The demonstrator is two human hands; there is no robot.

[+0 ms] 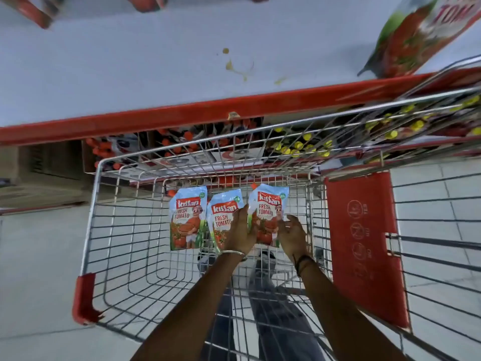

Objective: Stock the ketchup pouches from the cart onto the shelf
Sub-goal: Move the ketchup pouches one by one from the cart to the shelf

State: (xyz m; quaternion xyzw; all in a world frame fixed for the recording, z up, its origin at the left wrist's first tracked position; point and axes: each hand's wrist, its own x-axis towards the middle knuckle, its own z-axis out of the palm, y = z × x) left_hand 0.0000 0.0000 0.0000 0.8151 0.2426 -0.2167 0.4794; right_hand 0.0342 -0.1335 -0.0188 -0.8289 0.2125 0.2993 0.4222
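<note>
Three ketchup pouches stand side by side against the far wall of the wire cart (pixel 109 230): pale blue at the top, red logo, "Fresh Tomato" lettering over pictured tomatoes. The left hand (pixel 240 231) lies flat with fingers straight between the middle pouch (pixel 221 220) and the right pouch (pixel 268 212), while the right hand (pixel 292 234) is open, fingers loosely curled, beside the right pouch's edge. The left pouch (pixel 187 217) stands untouched, and the white shelf (pixel 130 74) above holds another pouch (pixel 416 40) at its right end.

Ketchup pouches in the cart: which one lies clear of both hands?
The leftmost blue-and-red ketchup pouch; the hands cover or flank the other two.
</note>
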